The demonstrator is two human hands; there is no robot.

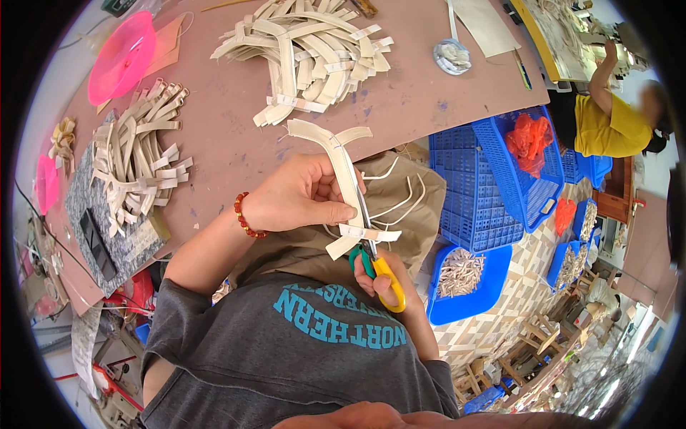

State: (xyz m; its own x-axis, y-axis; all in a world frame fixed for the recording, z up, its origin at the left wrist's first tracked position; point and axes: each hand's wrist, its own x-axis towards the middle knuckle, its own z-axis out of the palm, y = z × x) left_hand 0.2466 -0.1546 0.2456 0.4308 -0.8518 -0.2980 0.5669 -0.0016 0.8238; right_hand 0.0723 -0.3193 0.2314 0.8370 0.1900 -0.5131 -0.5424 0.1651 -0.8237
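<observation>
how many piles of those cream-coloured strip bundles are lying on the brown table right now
2. One large pile of cream strip bundles lies at the brown table's far middle; a second pile lies at its left. The left hand holds one more bundle. Others may be hidden.

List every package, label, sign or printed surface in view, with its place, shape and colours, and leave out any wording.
Tape labels: small white strips with red marks, wrapped round the cream strip bundle held by the left hand.
Taped bundles: same white bands, piled at the far table edge.
Shirt print: teal block lettering on grey fabric, below the right hand with the scissors.
No screens or signs are visible.
</observation>
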